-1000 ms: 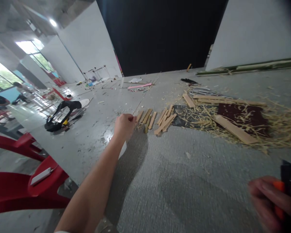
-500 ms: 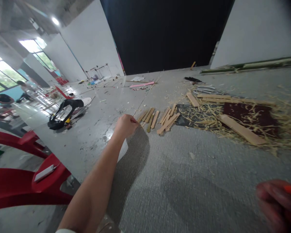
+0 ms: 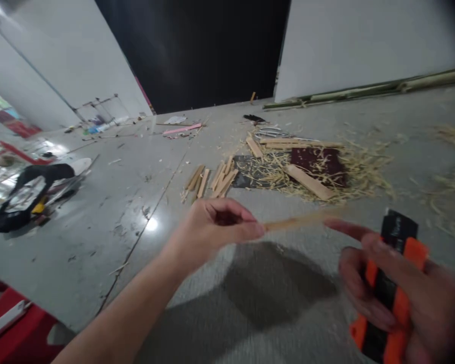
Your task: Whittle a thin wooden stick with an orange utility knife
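My left hand point(image 3: 216, 227) is closed in a pinch on one end of a thin wooden strip point(image 3: 301, 221), which points to the right and is blurred by motion. My right hand point(image 3: 394, 293) sits at the lower right, wrapped round an orange and black utility knife point(image 3: 387, 288), with the forefinger stretched out towards the free end of the strip. Beyond the hands, a row of short wooden strips point(image 3: 212, 179) lies on the concrete floor.
Wood shavings and longer boards point(image 3: 307, 179) cover a dark mat point(image 3: 314, 159) behind the strips. A black bag point(image 3: 20, 194) lies at the left. Part of a red chair point(image 3: 11, 333) shows at the lower left. Green bamboo poles point(image 3: 364, 91) line the back wall.
My left hand has lifted a strip from the row and drawn it back towards me. My right hand with the knife has risen into view beside it. The camera has swung left.
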Motion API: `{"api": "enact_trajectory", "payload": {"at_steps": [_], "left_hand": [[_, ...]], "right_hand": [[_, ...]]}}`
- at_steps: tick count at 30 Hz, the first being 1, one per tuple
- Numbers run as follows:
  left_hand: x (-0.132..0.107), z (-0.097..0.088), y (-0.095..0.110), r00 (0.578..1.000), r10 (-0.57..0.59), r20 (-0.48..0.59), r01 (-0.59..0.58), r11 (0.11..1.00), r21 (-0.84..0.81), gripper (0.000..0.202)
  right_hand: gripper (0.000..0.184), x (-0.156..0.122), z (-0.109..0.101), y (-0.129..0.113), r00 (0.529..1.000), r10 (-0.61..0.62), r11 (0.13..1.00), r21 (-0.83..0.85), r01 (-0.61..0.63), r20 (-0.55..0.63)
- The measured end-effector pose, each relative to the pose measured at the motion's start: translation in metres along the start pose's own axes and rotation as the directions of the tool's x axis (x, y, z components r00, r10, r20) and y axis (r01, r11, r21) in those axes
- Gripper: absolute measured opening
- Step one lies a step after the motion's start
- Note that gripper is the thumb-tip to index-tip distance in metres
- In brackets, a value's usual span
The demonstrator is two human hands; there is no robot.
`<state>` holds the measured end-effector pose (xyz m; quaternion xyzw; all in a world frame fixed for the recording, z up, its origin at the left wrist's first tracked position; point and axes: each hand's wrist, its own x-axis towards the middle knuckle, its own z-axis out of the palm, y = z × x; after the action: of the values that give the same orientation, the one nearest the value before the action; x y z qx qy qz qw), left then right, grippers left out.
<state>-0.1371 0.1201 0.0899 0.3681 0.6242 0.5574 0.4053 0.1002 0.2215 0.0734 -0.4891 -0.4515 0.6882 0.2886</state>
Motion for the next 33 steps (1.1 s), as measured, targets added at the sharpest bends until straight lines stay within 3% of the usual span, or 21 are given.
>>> {"api": "enact_trajectory", "payload": {"at_steps": [3,7,18,25,33], "left_hand": [[-0.009,0.015,0.001,0.988,-0.086,0.126,0.105,0.982,-0.159,0.018],[-0.008,0.012,0.002,0.978,-0.143,0.154,0.182,0.944,-0.277,0.019],[-0.01,0.006,0.011,0.984,-0.11,0.137,0.154,0.916,-0.371,0.006],[-0.013,0.003,0.008,0.984,-0.084,0.155,0.133,0.931,-0.34,0.015],[-0.01,0.008,0.01,0.991,-0.064,0.118,0.102,0.929,-0.355,0.012]], "right_hand": [[0.055,-0.001,0.0,-0.002,0.998,0.045,0.999,0.026,-0.044,-0.042],[0.05,0.0,-0.002,0.003,0.997,0.034,0.999,0.007,-0.034,-0.071],[0.051,-0.002,0.003,-0.001,0.997,0.058,0.998,0.014,-0.058,-0.058],[0.053,-0.003,0.004,0.0,0.995,0.042,0.999,-0.007,-0.042,-0.089],[0.048,-0.002,-0.006,0.007,0.997,0.079,0.997,0.003,-0.079,0.001]]}}
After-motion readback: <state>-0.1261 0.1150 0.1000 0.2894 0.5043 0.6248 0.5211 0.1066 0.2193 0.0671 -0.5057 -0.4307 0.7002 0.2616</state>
